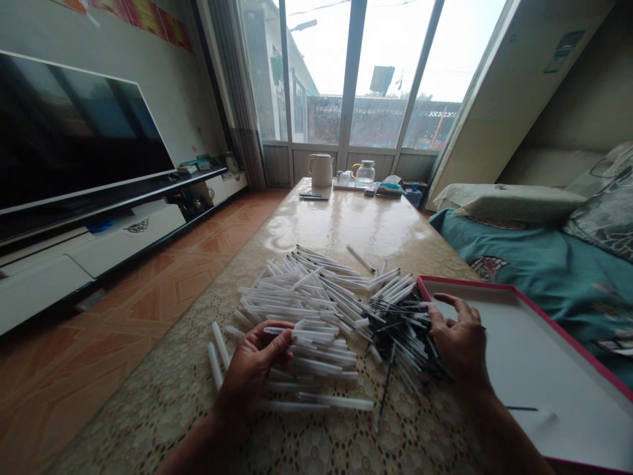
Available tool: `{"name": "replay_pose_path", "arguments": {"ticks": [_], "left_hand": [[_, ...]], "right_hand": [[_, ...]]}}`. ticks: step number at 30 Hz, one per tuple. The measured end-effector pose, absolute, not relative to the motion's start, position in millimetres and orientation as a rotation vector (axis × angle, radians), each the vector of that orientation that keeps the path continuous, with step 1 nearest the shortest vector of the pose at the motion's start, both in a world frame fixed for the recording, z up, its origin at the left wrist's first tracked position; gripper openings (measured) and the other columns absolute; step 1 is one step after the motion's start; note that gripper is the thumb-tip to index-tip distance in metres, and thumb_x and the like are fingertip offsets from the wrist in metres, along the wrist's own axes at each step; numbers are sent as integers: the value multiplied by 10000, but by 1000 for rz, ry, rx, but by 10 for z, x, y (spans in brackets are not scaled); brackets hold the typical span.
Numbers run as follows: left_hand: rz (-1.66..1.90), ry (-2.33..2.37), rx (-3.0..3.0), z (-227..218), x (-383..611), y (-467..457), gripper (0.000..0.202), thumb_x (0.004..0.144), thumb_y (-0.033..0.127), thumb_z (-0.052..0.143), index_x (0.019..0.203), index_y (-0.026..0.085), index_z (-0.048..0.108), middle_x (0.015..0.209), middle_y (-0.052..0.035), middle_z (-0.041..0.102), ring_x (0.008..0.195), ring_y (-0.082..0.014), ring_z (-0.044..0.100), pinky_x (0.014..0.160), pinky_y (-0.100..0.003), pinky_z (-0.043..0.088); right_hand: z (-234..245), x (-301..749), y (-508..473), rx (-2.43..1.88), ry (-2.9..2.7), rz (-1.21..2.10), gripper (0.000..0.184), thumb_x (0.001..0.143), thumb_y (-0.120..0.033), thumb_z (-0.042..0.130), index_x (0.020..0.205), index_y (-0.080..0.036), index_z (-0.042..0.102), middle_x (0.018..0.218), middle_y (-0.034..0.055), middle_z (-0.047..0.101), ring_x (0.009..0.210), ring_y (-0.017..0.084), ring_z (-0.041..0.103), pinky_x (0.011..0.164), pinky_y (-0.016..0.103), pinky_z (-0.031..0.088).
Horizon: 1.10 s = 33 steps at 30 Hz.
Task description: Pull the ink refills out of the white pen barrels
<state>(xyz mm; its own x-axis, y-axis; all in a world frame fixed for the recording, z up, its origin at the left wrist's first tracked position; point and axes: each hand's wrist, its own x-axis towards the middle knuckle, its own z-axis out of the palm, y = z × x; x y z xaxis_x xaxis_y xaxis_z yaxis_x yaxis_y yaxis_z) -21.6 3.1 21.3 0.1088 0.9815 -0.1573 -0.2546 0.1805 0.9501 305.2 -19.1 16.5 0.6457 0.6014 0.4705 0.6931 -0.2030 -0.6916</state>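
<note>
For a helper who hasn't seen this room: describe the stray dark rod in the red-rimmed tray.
On the long table, find the white tray with a red rim beside the heap of white pen tubes. Below the right hand, one thin dark refill lies alone on it.

smooth white plastic pen barrels (321, 365), black plastic refills (400, 336); glossy tabletop (356, 224), lace cloth (316, 448), matt white cardboard tray (539, 369)

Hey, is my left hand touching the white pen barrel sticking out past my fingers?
Touching. The head view shows the left hand pinching the white pen barrel between its thumb and fingers.
</note>
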Motion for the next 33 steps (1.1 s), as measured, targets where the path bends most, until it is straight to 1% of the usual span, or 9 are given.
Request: {"name": "replay_pose_path", "arguments": {"ticks": [5, 10, 14, 17, 20, 22, 24, 30, 33], "left_hand": [[1266, 1077, 893, 342, -286, 0, 339, 614, 306, 833, 870, 144, 681, 628, -2, 691, 518, -111, 598, 462, -182, 486], [1320, 1152, 1027, 678, -401, -64, 311, 657, 275, 801, 903, 131, 676, 698, -35, 725, 562, -130, 634, 466, -181, 493], [1303, 1178, 1153, 819, -467, 60, 303, 666, 294, 790, 887, 131, 663, 738, -53, 734, 580, -148, 656, 484, -205, 512], [1232, 1188, 1223, 771, -536, 222, 300, 638, 317, 806, 820, 138, 649, 721, -57, 735, 591, -178, 678, 504, -238, 529], [1119, 1171, 1306, 660, -663, 344, 294, 611, 316, 826, 788, 149, 660, 715, -64, 741, 666, -211, 703, 625, -286, 560], [1064, 1127, 1347, 582, -762, 391, 281, 620, 321, 822, 794, 163, 667, 741, -68, 747, 739, -234, 714, 710, -314, 559], [1053, 1116, 1403, 510, -835, 421, 267, 630, 317, 816, 798, 168, 671, 761, -69, 745, 772, -245, 712, 734, -323, 552], [1163, 1233, 1887, 347, -732, 441, 121, 747, 260, 707, 851, 201, 699, 845, -49, 714, 852, -220, 661, 806, -306, 498], [1147, 1193, 2175, 290, -623, 433, 115, 796, 196, 628, 881, 209, 704, 863, -56, 707, 872, -223, 635, 829, -333, 476]], "right_hand": [[114, 2923, -190, -1788, -1110, -41, 333, 800, -408, 530, 992, -162, 647, 954, 85, 553, 455, 108, 510, 562, 330, 495], [71, 2750, -199, -1672, -1223, 11, 276, 838, -360, 515, 998, -158, 612, 1020, 95, 552, 464, 90, 508, 534, 300, 488], [55, 2631, -211, -1615, -1333, 7, 231, 858, -331, 498, 987, -169, 599, 1030, 102, 565, 547, 122, 520, 543, 293, 481], [56, 2572, -222, -1598, -1399, 12, 229, 869, -318, 489, 1004, -166, 594, 1036, 114, 578, 617, 152, 538, 585, 307, 486], [49, 2549, -229, -1595, -1424, 57, 244, 876, -321, 487, 1023, -156, 592, 1050, 123, 581, 624, 156, 539, 612, 319, 487], [39, 2550, -228, -1597, -1427, 73, 252, 877, -328, 489, 1023, -152, 594, 1053, 126, 581, 630, 159, 541, 618, 322, 487], [30, 2555, -227, -1595, -1426, 84, 254, 877, -330, 488, 1022, -150, 593, 1054, 127, 577, 646, 164, 547, 617, 320, 489], [46, 2535, -249, -1593, -1414, 129, 224, 877, -306, 484, 1016, -161, 584, 1055, 109, 553, 584, 137, 520, 589, 313, 495], [49, 2514, -256, -1584, -1428, 129, 219, 878, -303, 487, 1012, -160, 584, 1054, 111, 550, 629, 153, 532, 598, 313, 494]]}}
